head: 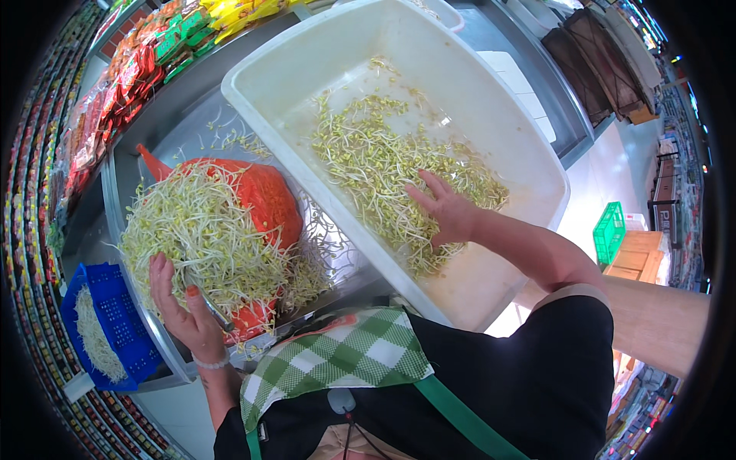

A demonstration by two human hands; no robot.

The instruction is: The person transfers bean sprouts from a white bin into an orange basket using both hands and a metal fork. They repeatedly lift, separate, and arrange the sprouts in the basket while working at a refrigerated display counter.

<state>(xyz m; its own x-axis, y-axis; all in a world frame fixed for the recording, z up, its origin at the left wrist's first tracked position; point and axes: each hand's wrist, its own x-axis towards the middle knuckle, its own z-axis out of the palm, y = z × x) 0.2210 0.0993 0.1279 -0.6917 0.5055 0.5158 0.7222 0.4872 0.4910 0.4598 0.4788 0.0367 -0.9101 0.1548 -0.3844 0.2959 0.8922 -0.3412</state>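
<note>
My left hand [187,313] is at the near left edge of a big heap of bean sprouts [201,224], fingers raised and thumb apart. A bracelet is on its wrist. The heap lies over a red plastic bag [273,198]. A slim metal piece [215,310] shows beside my thumb; I cannot tell what it is. My right hand [451,213] reaches into a large white plastic tub [345,43], fingers spread on the loose sprouts [374,167] there. Wet-looking patches and stray sprouts mark the tub's floor.
Under the bag and tub is a metal counter [178,123] strewn with sprouts. A blue perforated basket [123,328] of pale sprouts stands at left. Packaged goods [138,69] line the far left side. Brown crates [598,63] and a green crate [609,233] are at right.
</note>
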